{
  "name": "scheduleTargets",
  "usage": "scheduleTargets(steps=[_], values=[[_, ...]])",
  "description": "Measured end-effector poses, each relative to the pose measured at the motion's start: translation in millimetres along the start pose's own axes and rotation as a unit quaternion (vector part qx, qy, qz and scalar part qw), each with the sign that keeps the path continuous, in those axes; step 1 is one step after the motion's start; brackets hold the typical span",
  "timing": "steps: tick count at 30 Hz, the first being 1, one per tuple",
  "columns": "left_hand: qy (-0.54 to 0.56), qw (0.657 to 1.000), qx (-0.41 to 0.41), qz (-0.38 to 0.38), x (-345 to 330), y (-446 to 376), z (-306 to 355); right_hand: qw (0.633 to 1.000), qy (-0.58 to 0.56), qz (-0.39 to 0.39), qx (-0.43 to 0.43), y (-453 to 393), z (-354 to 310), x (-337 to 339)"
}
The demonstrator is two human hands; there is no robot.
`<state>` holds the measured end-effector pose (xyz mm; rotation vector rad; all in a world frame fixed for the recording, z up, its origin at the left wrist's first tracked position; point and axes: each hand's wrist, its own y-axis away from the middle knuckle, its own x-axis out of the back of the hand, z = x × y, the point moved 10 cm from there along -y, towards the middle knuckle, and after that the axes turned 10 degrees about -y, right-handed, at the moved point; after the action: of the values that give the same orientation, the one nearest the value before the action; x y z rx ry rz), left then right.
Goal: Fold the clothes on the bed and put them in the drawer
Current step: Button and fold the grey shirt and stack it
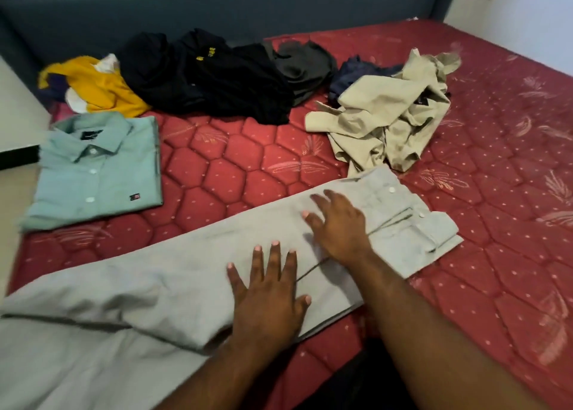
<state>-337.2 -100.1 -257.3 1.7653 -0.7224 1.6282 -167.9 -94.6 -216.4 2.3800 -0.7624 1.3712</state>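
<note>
1. Two flat palms: left hand (268, 288) and right hand (339, 223), fingers spread, press a long grey shirt (173, 273) on the red bed (496, 192)
2. Folded green shirt (93, 171) lies far left
3. Crumpled beige shirt (390, 121) and black clothes (210, 74) lie beyond

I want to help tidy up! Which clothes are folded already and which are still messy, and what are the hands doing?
Grey shirt: laid flat, partly folded, under both hands.
Green shirt: neatly folded, buttoned.
Beige shirt: crumpled.
Black clothes: heaped, unfolded.
Yellow top: crumpled.
Dark blue cloth: bunched, partly under the beige shirt.
Left hand: flat, pressing the grey shirt.
Right hand: flat, fingers spread on the grey shirt.
</note>
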Motion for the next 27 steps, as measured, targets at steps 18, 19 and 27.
scheduleTargets(steps=[18, 19, 27], values=[[0.268, 0.902, 0.332, 0.057, 40.5, 107.3, -294.9, 0.984, 0.078, -0.134, 0.084, 156.2, -142.4, -100.1], [0.241, 0.914, 0.320, 0.056, 44.7, 111.2, -292.3, 0.985, 0.096, -0.108, 0.099, 155.9, -141.1, -96.2], [0.034, 0.948, 0.305, -0.088, 23.3, 124.1, -287.1, 0.963, 0.059, -0.039, 0.260, 171.6, -173.0, -81.7]])
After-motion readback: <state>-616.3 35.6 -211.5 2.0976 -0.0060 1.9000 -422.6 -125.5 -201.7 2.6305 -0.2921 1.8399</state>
